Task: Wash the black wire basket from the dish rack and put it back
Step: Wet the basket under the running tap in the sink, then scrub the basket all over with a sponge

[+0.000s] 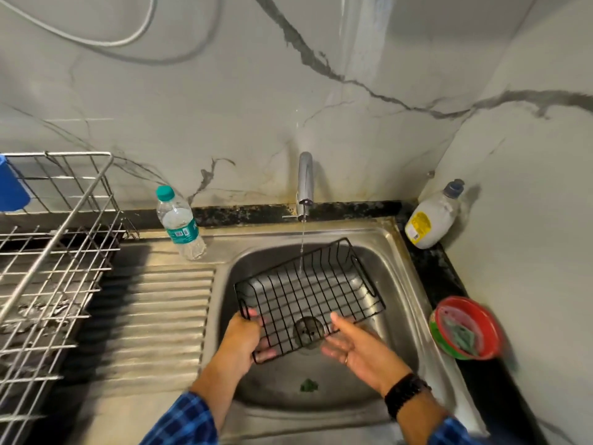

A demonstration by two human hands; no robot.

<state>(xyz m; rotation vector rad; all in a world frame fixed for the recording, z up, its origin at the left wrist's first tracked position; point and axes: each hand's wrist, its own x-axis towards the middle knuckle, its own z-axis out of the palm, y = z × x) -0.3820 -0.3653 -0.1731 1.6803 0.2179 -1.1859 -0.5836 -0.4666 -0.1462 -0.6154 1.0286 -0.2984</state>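
The black wire basket is held over the steel sink, tilted, with a thin stream of water from the tap falling onto its far side. My left hand grips the basket's near left corner, fingers curled round the wires. My right hand lies under the basket's near right edge with its fingers straight, touching the wires from below. The silver wire dish rack stands on the left of the counter.
A water bottle with a green cap stands behind the ribbed drainboard. A dish soap bottle leans in the right corner. A red bowl with a scrub pad sits on the dark counter at right. A drain and green scrap lie in the sink.
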